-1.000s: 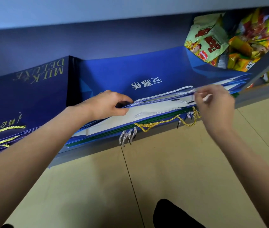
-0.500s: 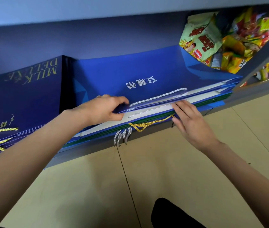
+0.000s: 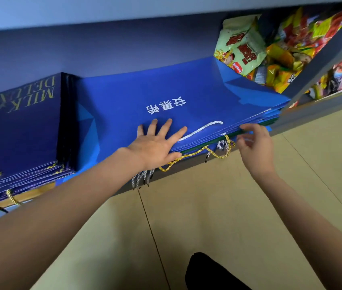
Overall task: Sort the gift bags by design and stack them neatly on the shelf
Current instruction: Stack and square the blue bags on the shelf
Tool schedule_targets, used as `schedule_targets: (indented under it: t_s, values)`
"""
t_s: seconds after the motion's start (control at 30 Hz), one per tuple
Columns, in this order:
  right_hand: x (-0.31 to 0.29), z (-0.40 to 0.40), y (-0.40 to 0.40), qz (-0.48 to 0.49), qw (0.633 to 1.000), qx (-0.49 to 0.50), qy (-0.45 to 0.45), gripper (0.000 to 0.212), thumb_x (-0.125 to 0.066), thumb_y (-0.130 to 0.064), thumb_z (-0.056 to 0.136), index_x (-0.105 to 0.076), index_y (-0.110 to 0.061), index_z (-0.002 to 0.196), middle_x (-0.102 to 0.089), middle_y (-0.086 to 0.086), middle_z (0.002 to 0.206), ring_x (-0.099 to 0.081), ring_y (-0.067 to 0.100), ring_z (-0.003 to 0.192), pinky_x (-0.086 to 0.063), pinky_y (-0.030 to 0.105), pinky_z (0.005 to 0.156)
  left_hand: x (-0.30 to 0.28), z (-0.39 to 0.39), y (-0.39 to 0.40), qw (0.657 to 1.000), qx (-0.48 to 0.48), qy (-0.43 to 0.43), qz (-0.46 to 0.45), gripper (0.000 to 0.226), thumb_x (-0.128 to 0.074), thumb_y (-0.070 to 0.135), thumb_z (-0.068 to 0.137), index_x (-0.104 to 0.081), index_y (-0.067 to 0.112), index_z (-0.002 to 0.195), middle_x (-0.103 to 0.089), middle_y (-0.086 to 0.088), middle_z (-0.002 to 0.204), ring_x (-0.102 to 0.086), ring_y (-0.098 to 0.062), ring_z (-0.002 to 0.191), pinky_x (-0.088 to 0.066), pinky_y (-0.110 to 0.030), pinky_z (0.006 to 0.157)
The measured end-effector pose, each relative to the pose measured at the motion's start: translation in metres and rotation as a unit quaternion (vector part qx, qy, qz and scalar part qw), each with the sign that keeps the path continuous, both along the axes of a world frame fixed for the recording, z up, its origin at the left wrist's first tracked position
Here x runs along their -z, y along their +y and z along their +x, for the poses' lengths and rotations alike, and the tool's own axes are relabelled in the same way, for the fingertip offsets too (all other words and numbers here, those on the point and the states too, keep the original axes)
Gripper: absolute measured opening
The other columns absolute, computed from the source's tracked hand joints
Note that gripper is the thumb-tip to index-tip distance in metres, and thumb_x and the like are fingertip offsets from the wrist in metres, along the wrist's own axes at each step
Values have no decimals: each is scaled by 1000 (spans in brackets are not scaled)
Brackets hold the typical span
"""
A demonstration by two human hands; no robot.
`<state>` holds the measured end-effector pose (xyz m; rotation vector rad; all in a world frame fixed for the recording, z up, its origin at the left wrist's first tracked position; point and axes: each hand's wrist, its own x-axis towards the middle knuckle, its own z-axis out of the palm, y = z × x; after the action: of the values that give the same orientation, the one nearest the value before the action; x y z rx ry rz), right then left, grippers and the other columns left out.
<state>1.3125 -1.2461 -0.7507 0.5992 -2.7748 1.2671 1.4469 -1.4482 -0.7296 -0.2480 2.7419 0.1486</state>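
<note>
grey shelf (image 3: 304,120), gift bag stacks (image 3: 166,97), snack packets (image 3: 249,49)

We read "MILK DELUXE" in gold on the dark navy gift bag (image 3: 19,122); the white characters on the blue gift bag (image 3: 186,86) stay unclear to us

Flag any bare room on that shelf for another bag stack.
None on the shelf board: the dark navy stack butts against the bright blue stack, which runs to the snack packets. Free room only above the stacks. Front edge is crowded: left hand, right hand, dangling cords.
</note>
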Motion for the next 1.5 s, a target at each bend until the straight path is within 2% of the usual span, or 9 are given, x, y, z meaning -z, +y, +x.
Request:
schedule_targets:
  t_s: [0.23,0.43,0.6,0.8,0.97,1.13,1.23,1.4,1.5]
  values:
    - [3,-23,9,190,938,-119,264,32,-58,-11,83,-62,-6,114,-57,19,121,-51,38,112,-38,49,96,6,-4,5,999,9,-9,-33,66,-17,59,94,22,40,144,14,-4,158,6,-38,143,-8,-58,114]
    - [16,-31,18,227,948,-172,142,36,-54,0,90,-58,-5,126,-55,15,132,-49,34,124,-32,45,110,7,1,6,1000,-6,-1,-7,66,-22,56,95,19,41,144,14,-1,158,9,-33,144,-5,-56,115]
    - [1,-6,19,65,984,-67,152,29,-56,-10,90,-62,-4,119,-55,16,120,-50,30,112,-33,25,98,3,14,-4,999,-15,33,25,77,-40,54,93,11,36,148,9,2,158,4,-25,145,-6,-47,117]
    - [20,42,-7,-156,939,73,-299,56,-76,-25,77,-44,-12,121,-57,-1,109,-53,12,103,-40,28,94,5,30,-9,996,-22,86,-5,71,-35,57,91,-2,33,150,-8,2,158,-10,-21,144,-16,-38,113]
    - [6,32,-14,-344,825,167,-415,16,-58,-3,90,-49,-14,85,-59,7,83,-58,10,62,-54,26,78,-2,26,-12,995,-13,94,-7,66,-31,54,94,-6,30,150,-12,2,158,-15,-22,144,-19,-38,113]
    - [-20,19,-3,-283,860,55,-420,14,-52,-4,93,-63,-4,84,-40,3,60,-40,8,41,-49,21,49,-19,28,-17,984,-7,179,26,67,-29,61,93,-28,22,147,-37,-4,149,-41,-28,132,-32,-41,106]
    - [-30,12,8,-339,854,51,-391,13,-53,-6,92,-65,-7,87,-45,-1,58,-41,8,47,-48,19,55,-33,28,-21,977,-37,207,21,54,-39,42,96,-31,22,145,-53,-7,135,-53,-34,114,-42,-43,92]
    - [-24,21,11,-185,965,110,-151,6,-60,-11,88,-65,-13,85,-57,-5,67,-50,2,56,-48,27,65,-40,27,-20,984,-28,176,6,54,-34,42,97,-26,21,146,-53,-8,132,-53,-36,110,-45,-44,88]
    - [-25,36,-10,-215,955,47,-197,24,-67,-15,85,-57,-17,107,-58,-13,91,-56,10,66,-51,22,65,-37,27,-17,988,-15,152,-6,55,-31,43,97,-22,22,148,-47,-5,140,-50,-34,116,-44,-43,90]
